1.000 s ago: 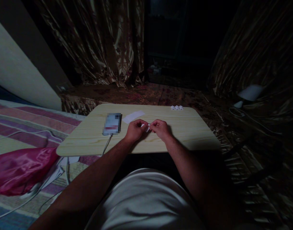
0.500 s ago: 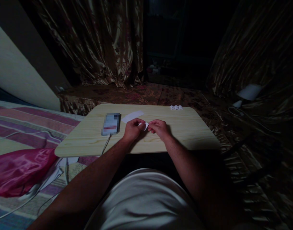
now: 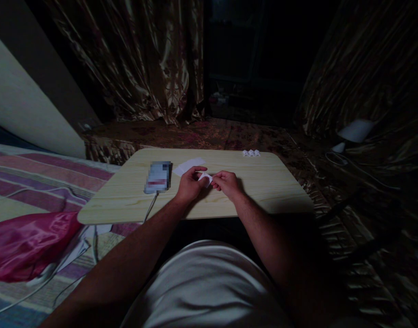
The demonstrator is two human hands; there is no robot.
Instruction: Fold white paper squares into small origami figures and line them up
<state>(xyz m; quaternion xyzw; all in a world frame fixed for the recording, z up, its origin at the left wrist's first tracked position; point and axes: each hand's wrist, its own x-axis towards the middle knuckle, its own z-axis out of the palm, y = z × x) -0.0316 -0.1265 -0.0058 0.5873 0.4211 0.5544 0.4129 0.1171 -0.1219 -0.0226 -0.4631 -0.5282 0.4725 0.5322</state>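
Between my hands, over the middle of the small wooden table [image 3: 120,200], is a small piece of white folded paper [image 3: 204,178]. My left hand [image 3: 191,183] grips its left side, thumb on top and index finger stretched out above it. The right edge is pinched by the fingertips of my right hand [image 3: 226,183]. Its exact folds are too small and dim to make out. Flat white paper sheets [image 3: 190,165] lie just beyond my left hand. Three small folded white paper pieces [image 3: 251,153] stand in a row near the far edge.
Left of my hands lies a phone [image 3: 158,176], its screen blurred, with a cable [image 3: 150,207] running off the near edge. A pink satin cloth [image 3: 34,243] rests on the striped bed [image 3: 102,180] at left. A white lamp [image 3: 356,131] stands at right, beyond the table.
My left index finger has lifted and straightened, and more of the white paper shows between my hands. My right hand has barely moved and keeps its pinch.
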